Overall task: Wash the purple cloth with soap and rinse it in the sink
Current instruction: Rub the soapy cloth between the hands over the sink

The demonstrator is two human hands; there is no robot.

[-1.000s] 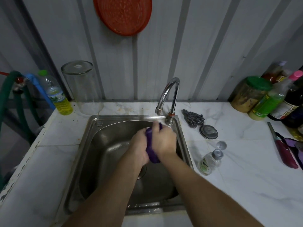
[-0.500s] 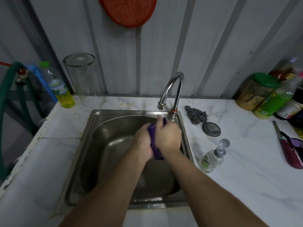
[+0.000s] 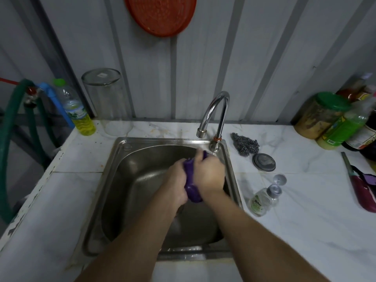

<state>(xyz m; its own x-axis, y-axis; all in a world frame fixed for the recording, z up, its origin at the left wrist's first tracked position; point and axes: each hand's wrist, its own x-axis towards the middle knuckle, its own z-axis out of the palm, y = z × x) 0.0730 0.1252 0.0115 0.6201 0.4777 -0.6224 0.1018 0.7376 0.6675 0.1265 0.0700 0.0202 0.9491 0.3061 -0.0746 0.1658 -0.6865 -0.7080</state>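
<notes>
The purple cloth (image 3: 190, 183) is bunched into a roll and pressed between both hands over the steel sink (image 3: 122, 180). My left hand (image 3: 176, 181) grips its left side and my right hand (image 3: 209, 176) wraps its right side, both closed tight on it. Only a strip of cloth shows between the hands, with a tip poking out above the right fingers. The chrome tap (image 3: 214, 112) curves over the sink's back right corner; I see no water stream. A small soap bottle (image 3: 261, 202) lies on its side on the counter right of the sink.
A steel scrubber (image 3: 245, 145), a round lid (image 3: 263, 162) and a small cap (image 3: 280, 179) lie right of the sink. Jars and bottles (image 3: 333, 123) crowd the back right corner. A knife (image 3: 360, 184) lies at the right edge. A yellow-liquid bottle (image 3: 79, 112) and glass jar (image 3: 109, 102) stand back left.
Both hands have kept hold of the cloth and shifted slightly, rubbing it between them. The camera view has tilted a little lower.
</notes>
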